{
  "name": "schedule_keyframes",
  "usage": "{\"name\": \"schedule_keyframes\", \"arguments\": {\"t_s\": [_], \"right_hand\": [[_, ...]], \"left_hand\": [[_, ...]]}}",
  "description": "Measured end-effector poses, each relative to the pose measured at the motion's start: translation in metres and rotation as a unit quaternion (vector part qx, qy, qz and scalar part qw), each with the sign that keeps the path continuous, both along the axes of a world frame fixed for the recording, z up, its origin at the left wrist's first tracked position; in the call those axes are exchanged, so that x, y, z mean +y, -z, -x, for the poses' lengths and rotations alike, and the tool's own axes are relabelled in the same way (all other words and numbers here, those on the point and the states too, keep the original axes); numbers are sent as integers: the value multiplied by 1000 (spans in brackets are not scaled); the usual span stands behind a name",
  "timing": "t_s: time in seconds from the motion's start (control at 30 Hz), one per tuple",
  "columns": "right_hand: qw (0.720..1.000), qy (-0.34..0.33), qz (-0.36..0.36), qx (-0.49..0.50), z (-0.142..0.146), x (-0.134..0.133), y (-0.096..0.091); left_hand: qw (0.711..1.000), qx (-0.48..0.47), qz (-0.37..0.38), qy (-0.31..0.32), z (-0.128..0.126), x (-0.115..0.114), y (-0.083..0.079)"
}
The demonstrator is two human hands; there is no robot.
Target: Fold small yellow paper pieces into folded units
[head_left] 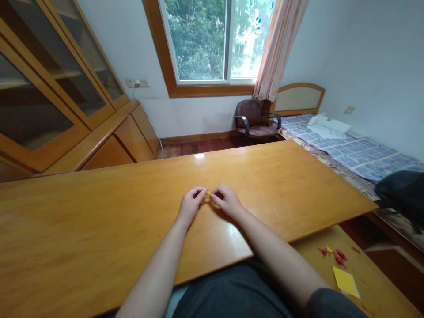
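Observation:
Above the middle of the wooden table (126,212), a small yellow piece of folded paper (207,194) is pinched between both hands. My left hand (192,202) is closed on its left side, thumb and fingertips together. From the right, my right hand (225,199) grips the other side with thumb and index finger. Most of the paper is hidden by the fingertips, so its exact shape cannot be made out. On a lower surface (314,243) at the right lie several small red folded paper pieces (340,256), a small yellow one (329,250) and a square of yellow paper (345,282).
A glass-doored cabinet (96,123) stands along the left. Beyond the table's far edge are a brown armchair (253,119) and a window (198,39). To the right is a bed (357,152) with a black bag (402,194) on it.

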State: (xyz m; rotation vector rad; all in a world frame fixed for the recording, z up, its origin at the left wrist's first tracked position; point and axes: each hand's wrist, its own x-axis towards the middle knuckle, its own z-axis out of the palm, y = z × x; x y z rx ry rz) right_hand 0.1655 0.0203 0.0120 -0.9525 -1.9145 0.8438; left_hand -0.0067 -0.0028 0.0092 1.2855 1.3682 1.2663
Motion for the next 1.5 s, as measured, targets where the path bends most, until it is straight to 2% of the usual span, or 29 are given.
{"name": "schedule_keyframes", "arguments": {"t_s": [0.4, 1.5], "right_hand": [[1000, 1, -5, -3, -1, 1, 1], [1000, 11, -5, -3, -1, 1, 0]], "left_hand": [[999, 35, -19, -9, -1, 0, -4], [1000, 7, 9, -8, -3, -3, -8]]}}
